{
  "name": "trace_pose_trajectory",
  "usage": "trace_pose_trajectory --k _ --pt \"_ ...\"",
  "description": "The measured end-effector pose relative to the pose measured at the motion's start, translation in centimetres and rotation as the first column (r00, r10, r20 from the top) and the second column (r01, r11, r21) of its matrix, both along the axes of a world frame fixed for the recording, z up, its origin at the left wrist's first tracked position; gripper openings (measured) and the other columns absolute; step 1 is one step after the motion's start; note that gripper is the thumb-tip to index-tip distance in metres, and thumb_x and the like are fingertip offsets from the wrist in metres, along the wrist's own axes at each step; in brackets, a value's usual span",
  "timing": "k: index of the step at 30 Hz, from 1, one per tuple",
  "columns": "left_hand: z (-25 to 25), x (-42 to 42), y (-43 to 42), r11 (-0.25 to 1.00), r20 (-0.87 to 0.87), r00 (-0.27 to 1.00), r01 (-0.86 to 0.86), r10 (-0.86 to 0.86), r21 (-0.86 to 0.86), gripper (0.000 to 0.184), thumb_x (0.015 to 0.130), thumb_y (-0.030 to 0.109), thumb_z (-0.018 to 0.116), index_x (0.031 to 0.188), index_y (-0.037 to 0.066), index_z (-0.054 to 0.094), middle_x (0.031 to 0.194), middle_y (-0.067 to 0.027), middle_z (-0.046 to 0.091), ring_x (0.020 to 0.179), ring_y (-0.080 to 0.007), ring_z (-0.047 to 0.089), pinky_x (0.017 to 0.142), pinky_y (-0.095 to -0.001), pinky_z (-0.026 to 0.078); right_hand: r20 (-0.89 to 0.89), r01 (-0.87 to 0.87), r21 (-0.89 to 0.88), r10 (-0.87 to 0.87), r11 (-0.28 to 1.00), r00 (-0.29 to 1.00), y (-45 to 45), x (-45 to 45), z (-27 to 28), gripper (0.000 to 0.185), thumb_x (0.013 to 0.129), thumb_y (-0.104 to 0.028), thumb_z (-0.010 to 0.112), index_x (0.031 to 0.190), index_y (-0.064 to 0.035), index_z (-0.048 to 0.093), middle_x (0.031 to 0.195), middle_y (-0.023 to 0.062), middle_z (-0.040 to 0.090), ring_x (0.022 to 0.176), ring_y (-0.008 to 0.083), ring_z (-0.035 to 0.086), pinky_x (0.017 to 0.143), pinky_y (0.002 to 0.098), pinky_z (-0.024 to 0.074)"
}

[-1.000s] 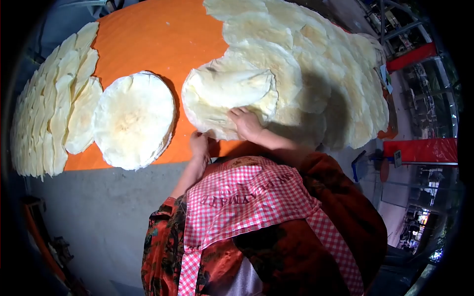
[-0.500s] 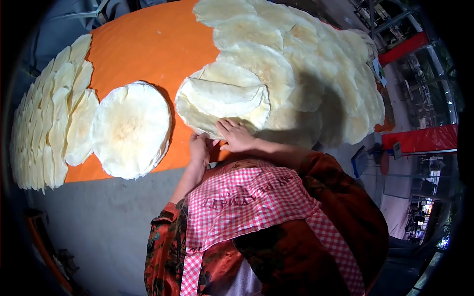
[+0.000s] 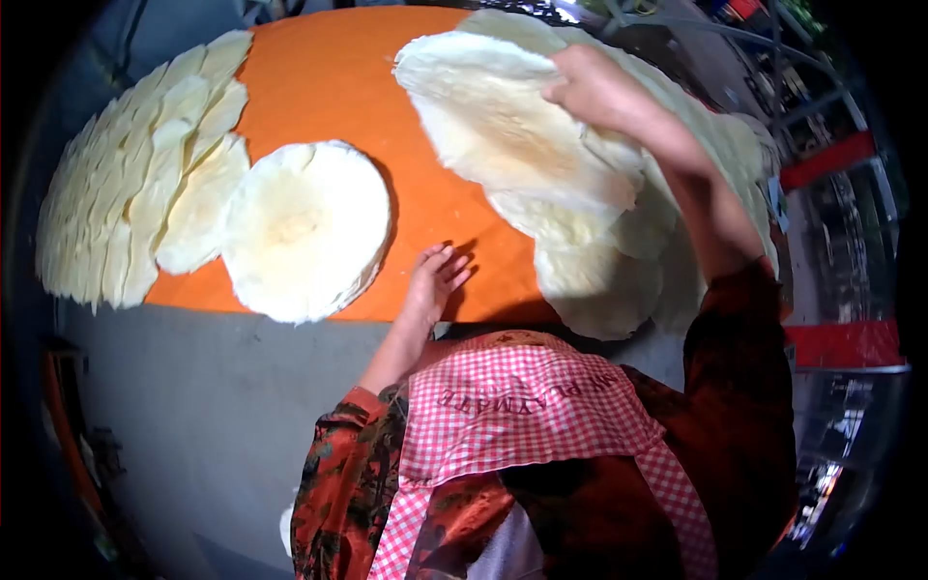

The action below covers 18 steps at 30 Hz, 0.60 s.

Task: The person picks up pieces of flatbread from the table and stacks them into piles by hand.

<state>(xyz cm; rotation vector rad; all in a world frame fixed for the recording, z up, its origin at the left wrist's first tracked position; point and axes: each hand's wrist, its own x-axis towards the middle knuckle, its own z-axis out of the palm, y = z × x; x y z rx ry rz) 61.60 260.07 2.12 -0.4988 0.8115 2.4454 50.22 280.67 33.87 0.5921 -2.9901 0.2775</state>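
Note:
My right hand (image 3: 597,89) is closed on the upper edge of a thin, round flatbread (image 3: 493,111) at the far right part of the table. The flatbread is pale with a browned middle and hangs tilted over other overlapping flatbreads (image 3: 599,290). My right thumb and fingertips are partly hidden. Near the table's front edge, my left hand (image 3: 435,280) holds nothing, its fingers loosely apart over the orange cloth (image 3: 454,222). To its left lies a thick round stack of flatbreads (image 3: 304,227).
Rows of overlapping flatbreads (image 3: 116,193) cover the left end of the table. A grey floor (image 3: 213,406) lies below the front edge. Metal frames and a red strip (image 3: 846,343) stand beyond the right end.
My right hand has moved from the front edge up and to the right, now gripping a raised flatbread. The folded flatbread at the front edge is gone from there. My left hand has opened.

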Motion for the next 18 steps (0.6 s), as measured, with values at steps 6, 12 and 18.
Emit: trace_pose_trajectory --k 6,12,18 --pt "0.6 0.9 -0.3 0.989 -0.045 0.998 0.045 -0.039 0.139 0.052 0.084 0.025 0.066 0.124 0.012 0.037 0.118 -0.0078 0.045 0.112 -0.0282 0.050 0.089 -0.0470 0.047 0.283 0.093 -0.531 0.073 0.843 0.956 -0.4 -0.7 1.5 0.032 0.075 -0.010 0.065 0.104 0.0058 0.063 0.090 0.0098 0.067 0.076 0.0186 0.063 0.074 0.0318 0.0498" --pt "-1.1 2.0 -1.9 0.942 -0.128 0.985 -0.072 0.120 0.327 0.048 0.085 0.028 0.065 0.125 0.008 0.046 0.121 -0.0088 0.055 0.113 -0.0264 0.054 0.094 -0.0448 0.046 0.527 0.375 -0.787 0.217 0.489 0.822 4.3 2.1 -4.3 0.037 0.079 -0.012 0.065 0.112 0.0043 0.060 0.103 0.0110 0.066 0.093 0.0182 0.064 0.085 0.0306 0.0484" --pt "-10.3 1.4 -3.4 0.940 -0.023 0.998 0.040 -0.051 -0.338 0.027 0.086 0.010 0.057 0.111 0.004 0.055 0.098 -0.0075 0.063 0.086 -0.0212 0.061 0.071 -0.0351 0.053 0.856 0.868 -0.482 0.276 0.122 0.437 17.5 1.4 -34.1 0.042 0.081 -0.011 0.065 0.118 0.0073 0.054 0.113 0.0181 0.062 0.103 0.0291 0.061 0.094 0.0432 0.0461"
